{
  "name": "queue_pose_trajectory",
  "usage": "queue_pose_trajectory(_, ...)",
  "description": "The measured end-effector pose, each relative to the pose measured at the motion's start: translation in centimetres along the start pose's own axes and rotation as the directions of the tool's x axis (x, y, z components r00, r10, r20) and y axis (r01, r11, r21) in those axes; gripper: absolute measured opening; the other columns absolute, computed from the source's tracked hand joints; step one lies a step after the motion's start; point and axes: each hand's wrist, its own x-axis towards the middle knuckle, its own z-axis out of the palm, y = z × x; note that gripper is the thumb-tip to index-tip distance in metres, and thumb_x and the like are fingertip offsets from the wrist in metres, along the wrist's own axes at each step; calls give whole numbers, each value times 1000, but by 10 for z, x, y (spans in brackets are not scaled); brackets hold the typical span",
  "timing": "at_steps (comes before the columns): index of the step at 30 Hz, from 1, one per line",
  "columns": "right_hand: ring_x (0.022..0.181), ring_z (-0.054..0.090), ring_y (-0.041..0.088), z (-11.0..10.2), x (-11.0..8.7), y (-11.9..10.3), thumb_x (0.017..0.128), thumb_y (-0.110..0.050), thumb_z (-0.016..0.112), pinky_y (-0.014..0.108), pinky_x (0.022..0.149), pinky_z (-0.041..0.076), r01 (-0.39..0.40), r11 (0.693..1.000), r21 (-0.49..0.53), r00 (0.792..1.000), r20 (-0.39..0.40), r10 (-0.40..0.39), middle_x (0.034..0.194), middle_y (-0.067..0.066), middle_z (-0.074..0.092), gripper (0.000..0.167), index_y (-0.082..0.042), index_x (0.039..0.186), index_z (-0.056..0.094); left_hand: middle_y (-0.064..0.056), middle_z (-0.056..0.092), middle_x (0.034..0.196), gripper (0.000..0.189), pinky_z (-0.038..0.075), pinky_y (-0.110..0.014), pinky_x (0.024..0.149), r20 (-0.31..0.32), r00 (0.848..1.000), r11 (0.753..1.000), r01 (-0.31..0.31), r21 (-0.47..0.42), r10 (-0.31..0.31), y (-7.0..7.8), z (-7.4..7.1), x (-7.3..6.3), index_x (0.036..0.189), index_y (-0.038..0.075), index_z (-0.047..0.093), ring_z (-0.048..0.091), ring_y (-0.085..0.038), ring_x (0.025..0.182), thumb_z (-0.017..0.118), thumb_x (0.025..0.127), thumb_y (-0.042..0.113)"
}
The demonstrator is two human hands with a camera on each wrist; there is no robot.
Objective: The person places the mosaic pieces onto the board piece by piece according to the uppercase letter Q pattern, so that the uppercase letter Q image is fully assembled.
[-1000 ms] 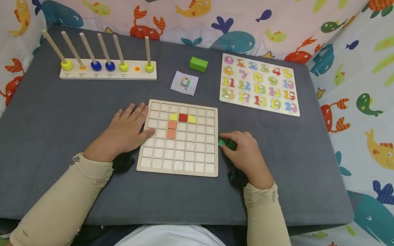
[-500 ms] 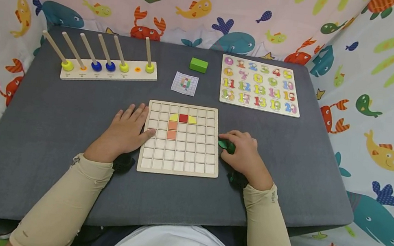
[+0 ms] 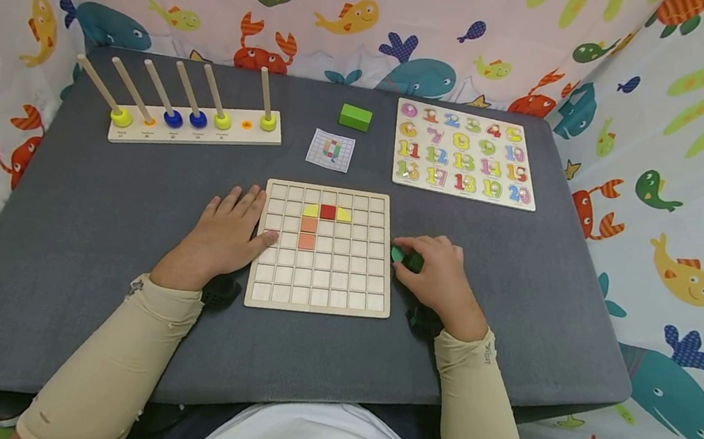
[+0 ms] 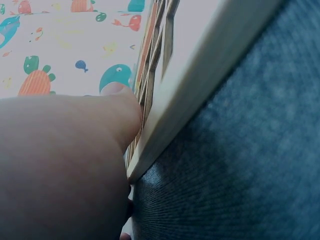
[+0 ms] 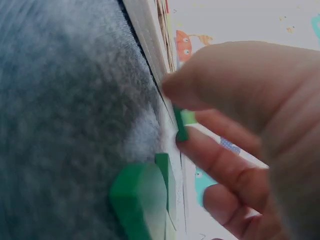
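Note:
My left hand (image 3: 225, 233) lies with straight fingers beside the left edge of a wooden grid board (image 3: 318, 296), its thumb over the rim. Two yellow tiles (image 3: 310, 210) flank a red tile (image 3: 328, 212) on the board, and two orange tiles (image 3: 307, 241) run down below the left yellow one. At the board's right edge, my right hand (image 3: 440, 274) pinches a thin green tile (image 5: 181, 124) between thumb and finger. Under that hand, green blocks (image 5: 132, 197) stand on the grey cloth, partly hidden by the fingers in the head view.
Behind the board lie a pattern card (image 3: 330, 151) and a light green block (image 3: 355, 117). A peg stand with coloured rings (image 3: 194, 128) is at the back left, a number puzzle board (image 3: 466, 153) at the back right. Patterned cloth walls surround the table (image 3: 126, 236).
My right fingers shift slightly at the green pieces, and the piece at their tips shows at a different angle. The left hand and the tiles on the board stay in place.

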Motion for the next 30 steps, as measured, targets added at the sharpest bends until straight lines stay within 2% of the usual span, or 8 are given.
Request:
queue_pose_trajectory(4,102,59,31,-2,1,-12,93,-20,86,56,89,39,80,997,11,995,-55,-79,119,8,77,33,-11,125,81,-19,3,177,86,-2,-63,127,4,1000,1000,-13,-5,13,-1,1,0,171,1,4,-2,-44,162,42,114,53)
queue_pose_trajectory(7,96,60,28,-2,8,-33,92,-22,88,54,86,41,172,984,-41,984,-47,-174,116,6,79,29,-13,119,83,-19,4,177,86,-2,-64,126,-3,1000,1000,-19,-8,19,-2,2,-1,171,2,4,-2,-44,162,42,114,54)
queue_pose_trajectory(9,94,60,25,0,18,-50,92,-24,88,51,82,42,222,971,-91,975,-3,-224,116,3,79,25,-16,116,85,-19,4,177,86,-2,-63,127,-9,1000,1000,-14,-9,14,-4,1,-2,171,2,5,-2,-44,162,43,113,54)
queue_pose_trajectory(12,98,61,23,7,35,-75,93,-28,87,49,85,44,284,947,-151,957,103,-270,118,0,79,23,-19,114,85,-20,5,177,87,-1,-64,127,-19,1000,1000,-15,-6,15,-6,1,-2,171,1,6,-1,-44,162,44,113,54)
queue_pose_trajectory(17,107,64,22,27,57,-107,97,-31,82,48,91,47,391,900,-195,903,269,-334,116,-6,78,19,-23,114,86,-19,6,178,88,1,-64,127,-24,1000,1000,-20,12,21,-7,3,1,171,2,7,0,-43,162,42,112,57)
queue_pose_trajectory(20,105,65,20,38,63,-116,98,-27,81,46,88,49,437,871,-223,883,292,-368,111,-9,78,10,-25,105,87,-17,6,178,88,1,-62,127,-23,1000,1000,-20,11,20,-5,4,3,172,4,7,0,-42,162,41,112,58)
queue_pose_trajectory(23,100,64,19,42,62,-122,96,-22,82,45,85,49,456,852,-257,879,280,-386,107,-10,77,8,-27,98,87,-16,6,178,87,1,-62,127,-29,999,1000,-21,9,21,-3,3,4,172,5,7,0,-41,163,41,112,59)
queue_pose_trajectory(30,103,60,20,40,54,-127,97,-23,83,43,91,49,479,849,-221,860,313,-403,118,-7,77,16,-24,113,86,-14,6,178,87,2,-61,128,-23,1000,1000,16,13,-15,-7,-1,-1,172,6,6,0,-39,163,42,112,59)
